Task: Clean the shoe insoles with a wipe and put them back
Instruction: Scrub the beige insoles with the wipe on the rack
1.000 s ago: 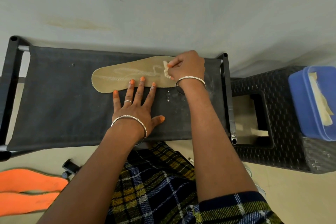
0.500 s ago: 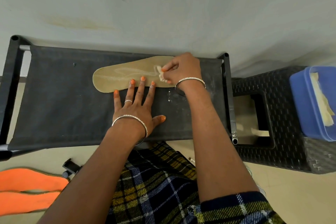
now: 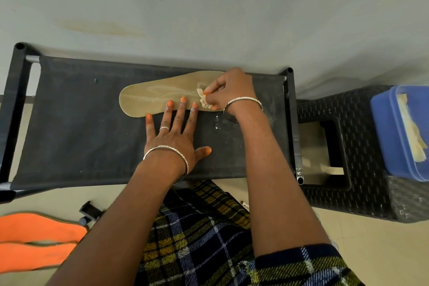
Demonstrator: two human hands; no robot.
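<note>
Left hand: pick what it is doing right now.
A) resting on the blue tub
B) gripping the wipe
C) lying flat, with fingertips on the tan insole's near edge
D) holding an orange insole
C: the left hand lies flat on the black bench, its straight fingers reaching onto the near edge of the tan insole, while the right hand pinches the wipe.

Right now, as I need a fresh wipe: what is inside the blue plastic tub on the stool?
Pale beige sheets, likely wipes, lie inside the blue plastic tub. Its right side is out of frame; anything beneath them is covered.
</note>
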